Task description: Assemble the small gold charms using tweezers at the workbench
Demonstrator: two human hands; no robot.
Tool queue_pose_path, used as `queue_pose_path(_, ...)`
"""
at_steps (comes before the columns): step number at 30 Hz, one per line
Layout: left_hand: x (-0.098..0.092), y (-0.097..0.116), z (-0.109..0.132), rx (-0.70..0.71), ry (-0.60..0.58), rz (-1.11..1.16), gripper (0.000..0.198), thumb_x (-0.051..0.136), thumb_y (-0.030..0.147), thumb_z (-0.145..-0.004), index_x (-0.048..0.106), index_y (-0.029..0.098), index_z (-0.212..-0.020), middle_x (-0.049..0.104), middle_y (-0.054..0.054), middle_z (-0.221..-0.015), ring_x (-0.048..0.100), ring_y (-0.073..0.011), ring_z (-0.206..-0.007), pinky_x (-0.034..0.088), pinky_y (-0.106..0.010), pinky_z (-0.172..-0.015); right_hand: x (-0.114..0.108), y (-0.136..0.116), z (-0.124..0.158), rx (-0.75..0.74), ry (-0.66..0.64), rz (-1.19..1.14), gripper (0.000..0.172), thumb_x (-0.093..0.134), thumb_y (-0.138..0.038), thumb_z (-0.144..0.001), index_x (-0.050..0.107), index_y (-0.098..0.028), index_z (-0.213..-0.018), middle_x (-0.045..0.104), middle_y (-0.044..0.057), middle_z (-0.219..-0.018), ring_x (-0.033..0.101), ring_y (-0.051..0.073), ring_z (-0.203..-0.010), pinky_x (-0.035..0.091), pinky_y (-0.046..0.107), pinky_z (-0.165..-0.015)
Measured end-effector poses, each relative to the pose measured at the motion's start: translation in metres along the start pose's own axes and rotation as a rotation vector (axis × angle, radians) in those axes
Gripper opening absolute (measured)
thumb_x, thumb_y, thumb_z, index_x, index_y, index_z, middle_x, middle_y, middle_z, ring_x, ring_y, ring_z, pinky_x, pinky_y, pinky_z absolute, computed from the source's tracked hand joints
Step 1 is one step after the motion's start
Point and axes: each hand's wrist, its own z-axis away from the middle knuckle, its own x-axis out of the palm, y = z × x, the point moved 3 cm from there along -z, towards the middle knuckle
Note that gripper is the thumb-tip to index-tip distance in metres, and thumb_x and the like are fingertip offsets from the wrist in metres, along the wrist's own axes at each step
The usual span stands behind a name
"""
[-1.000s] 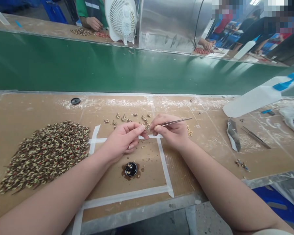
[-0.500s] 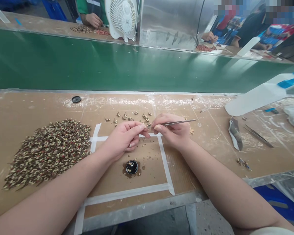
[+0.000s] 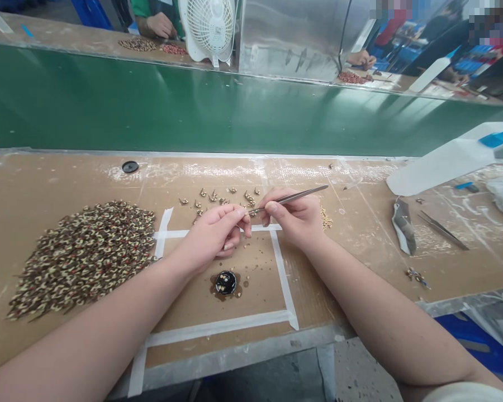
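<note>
My right hand (image 3: 295, 219) grips a pair of metal tweezers (image 3: 304, 194), whose tips point left to the fingertips of my left hand (image 3: 218, 226). The left fingers are pinched together; whatever small piece they hold is mostly hidden. Just beyond the hands lie several small brown-and-cream pieces (image 3: 213, 196). Below my left hand sits a small round black dish (image 3: 226, 283) of dark liquid with pale bits in it, ringed by a wet stain. Tiny pale beads (image 3: 326, 218) lie in a cluster beside my right hand.
A large heap of brown-and-cream pieces (image 3: 88, 257) covers the left. On the right are a white squeeze bottle (image 3: 442, 164), a grey-and-white object (image 3: 403, 226) and other tweezers (image 3: 443, 230). A black lid (image 3: 129, 167) lies at the back. Beyond the green belt (image 3: 151, 106) stand a fan (image 3: 212, 28) and co-workers' hands.
The tweezers in my right hand have tilted, their rear end rising, and their tips now reach my left fingertips. My left hand stays nearly in place.
</note>
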Motion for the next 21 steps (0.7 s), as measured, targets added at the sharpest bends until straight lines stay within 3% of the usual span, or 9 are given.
queue_pose_path(21, -0.0007, -0.0029, -0.0001, -0.016, -0.029, 0.012, 0.026, 0.060, 0.040, -0.108, 0.061, 0.020, -0.091, 0.063, 0.001, -0.079, 0.034, -0.0043, -0.046, 0.022, -0.017, -0.041, 0.0019, -0.0029, 0.0001, -0.010, -0.001, 0.085, 0.027, 0.077, -0.045, -0.103, 0.080, -0.023, -0.088, 0.074, 0.001, -0.074, 0.070, 0.013, -0.058, 0.061, 0.030, -0.053)
